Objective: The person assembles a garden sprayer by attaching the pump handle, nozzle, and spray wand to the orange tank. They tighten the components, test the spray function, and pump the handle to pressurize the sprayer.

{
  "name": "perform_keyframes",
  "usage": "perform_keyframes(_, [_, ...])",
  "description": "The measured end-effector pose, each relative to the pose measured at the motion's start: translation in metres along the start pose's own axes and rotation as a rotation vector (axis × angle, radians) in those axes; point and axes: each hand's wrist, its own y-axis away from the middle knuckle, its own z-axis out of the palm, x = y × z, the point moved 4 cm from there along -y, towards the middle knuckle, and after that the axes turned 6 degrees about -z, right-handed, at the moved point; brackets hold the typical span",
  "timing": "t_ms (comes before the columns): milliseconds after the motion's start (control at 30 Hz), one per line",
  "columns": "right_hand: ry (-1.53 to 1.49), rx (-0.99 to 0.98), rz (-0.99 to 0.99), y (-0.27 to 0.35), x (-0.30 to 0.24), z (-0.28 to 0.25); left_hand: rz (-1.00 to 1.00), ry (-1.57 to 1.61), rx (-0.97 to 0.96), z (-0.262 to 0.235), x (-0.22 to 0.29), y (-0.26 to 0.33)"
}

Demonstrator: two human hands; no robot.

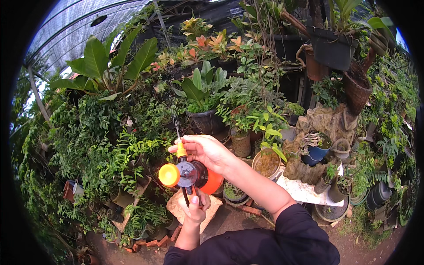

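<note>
Left hand [194, 207] closed around the lower grip and trigger of the sprayer [190, 175], thumb up along the handle. Right hand [205, 150] curled over the top, fingers pinched at the yellow nozzle tip [181, 151], palm resting against the orange tank. Sprayer held in the air, above the flat stone [212, 207] and just this side of the pots. Yellow cap [169, 175] facing left from the tank; nozzle aimed up and away, toward the broad-leaved plant in the black pot [207, 120] beyond. Long axis running near upright, from trigger at the bottom to nozzle at the top, tilted slightly back toward the greenery. No spray or mist visible, and no obvious wet on the leaves, so seemingly at the adjusting stage, probably setting the nozzle, with watering not yet under way as far as can be judged. Further out from the sprayer: a soil-filled pot [266, 163] to the right, a blue pot [316, 152] past that, hanging baskets above.
</note>
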Motion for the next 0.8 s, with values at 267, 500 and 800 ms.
perform_keyframes(267, [0.036,0.005,0.001,0.004,0.000,-0.001,-0.020,-0.026,-0.006,0.002,-0.001,0.004])
perform_keyframes(500, [0.064,0.040,-0.012,0.008,-0.002,-0.005,-0.016,0.041,-0.072,0.006,-0.001,0.007])
perform_keyframes(800, [0.085,0.165,-0.028,0.007,-0.006,-0.007,-0.022,-0.060,-0.046,0.013,-0.001,0.002])
